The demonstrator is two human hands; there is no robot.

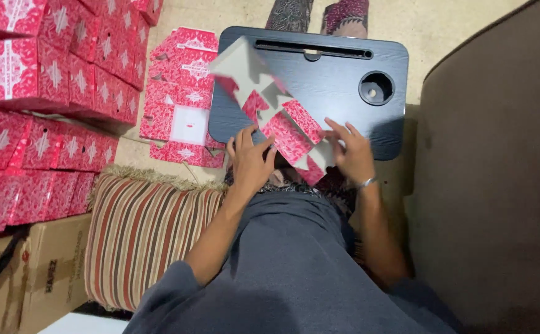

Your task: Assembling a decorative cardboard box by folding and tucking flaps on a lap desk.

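hands (250,162) (351,151) flattening red carton blank (285,127) | black tray (338,74) | folded red boxes (47,80) left

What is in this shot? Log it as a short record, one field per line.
Setting: person seated on the floor, lap desk in front
Left hand: left hand pressing on the flat box blank
Right hand: right hand on the blank's right edge
Box blank: red patterned, unfolded, partly lifted off the desk
Left side: stack of folded red boxes; more flat blanks on the floor
Near the lap: striped cushion
Lower left: brown carton
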